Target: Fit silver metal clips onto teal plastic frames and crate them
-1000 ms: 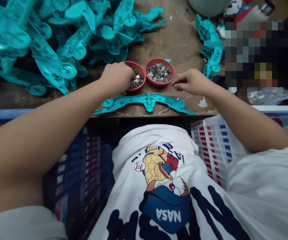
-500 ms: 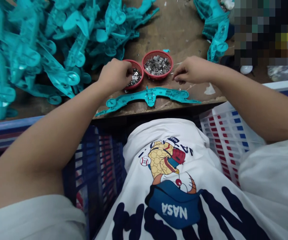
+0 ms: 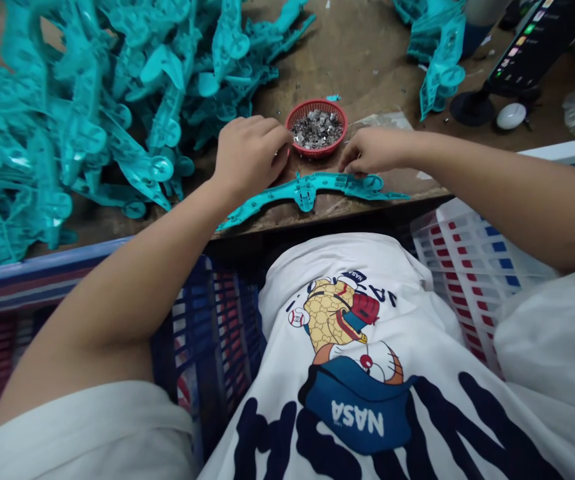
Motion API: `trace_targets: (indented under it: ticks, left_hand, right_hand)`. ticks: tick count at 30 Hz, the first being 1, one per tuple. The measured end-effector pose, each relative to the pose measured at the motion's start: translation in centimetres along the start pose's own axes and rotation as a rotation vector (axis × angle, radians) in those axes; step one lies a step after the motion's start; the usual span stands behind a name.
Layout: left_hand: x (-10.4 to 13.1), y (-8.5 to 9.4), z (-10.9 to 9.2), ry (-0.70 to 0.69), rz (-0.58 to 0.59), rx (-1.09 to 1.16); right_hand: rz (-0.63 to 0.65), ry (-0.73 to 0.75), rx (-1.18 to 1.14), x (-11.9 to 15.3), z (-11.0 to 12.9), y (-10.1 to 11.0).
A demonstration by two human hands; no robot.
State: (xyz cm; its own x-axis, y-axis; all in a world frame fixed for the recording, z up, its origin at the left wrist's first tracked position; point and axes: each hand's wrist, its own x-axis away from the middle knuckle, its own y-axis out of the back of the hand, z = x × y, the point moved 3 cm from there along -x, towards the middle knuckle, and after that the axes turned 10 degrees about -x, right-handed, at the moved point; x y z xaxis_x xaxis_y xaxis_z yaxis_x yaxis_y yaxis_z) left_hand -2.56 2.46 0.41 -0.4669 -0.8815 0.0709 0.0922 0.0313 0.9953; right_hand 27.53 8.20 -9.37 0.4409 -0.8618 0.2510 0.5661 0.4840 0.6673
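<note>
A turquoise plastic bracket-like part (image 3: 305, 193), long and curved with a wider middle, lies along the front edge of the table. Above its left arm is my left hand (image 3: 252, 152), fingers curled together; what they hold, if anything, is hidden. This hand covers the left red basket. My right hand (image 3: 372, 151) is at the part's right arm, fingertips pinched close to its upper edge; anything between them is too small to make out. Between my hands stands a red basket (image 3: 316, 152) filled with small shiny metal pieces.
A large heap of turquoise parts (image 3: 162, 73) covers the left of the table, with more turquoise parts (image 3: 440, 60) at the back right. A phone (image 3: 530, 47) on a stand is at right. Plastic crates (image 3: 472, 267) flank my lap.
My left hand has lifted from the left basket's metal pieces and shifted right. My right hand has come down to the turquoise part's right arm. The view has shifted slightly.
</note>
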Motion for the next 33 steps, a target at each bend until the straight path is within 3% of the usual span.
trace_targets:
  ticks: [4,7,9,12,18,24,28,33]
  left_hand:
    - [-0.1,-1.5,-1.8,-0.260,0.012,0.060]
    - [-0.4,-4.3,-2.6,-0.482,0.123,0.154]
    - [-0.5,-6.0,-2.8,-0.540,0.216,0.166]
    - [-0.6,-7.0,-2.8,-0.525,0.273,0.119]
    - [-0.4,-6.5,-2.9,-0.522,0.270,0.046]
    - [-0.3,-6.4,-3.2,-0.537,0.248,0.062]
    - [-0.3,-6.3,-3.3,-0.531,0.258,0.061]
    - [-0.5,-6.6,-3.2,-0.558,0.215,0.049]
  right_hand:
    - [0.016,0.054,-0.005,-0.2,-0.1,0.0]
    - [0.029,-0.014,-0.032,-0.1,-0.4,-0.1]
    - [0.054,-0.069,-0.038,0.1,-0.4,-0.2]
    - [0.075,-0.110,-0.042,0.2,-0.2,-0.3]
    - [0.026,-0.207,-0.013,0.1,0.0,-0.5]
    - [0.030,-0.201,-0.007,0.1,0.8,-0.7]
    - [0.028,-0.170,0.005,0.2,0.7,-0.7]
    - [-0.032,-0.031,0.037,0.3,0.4,-0.9]
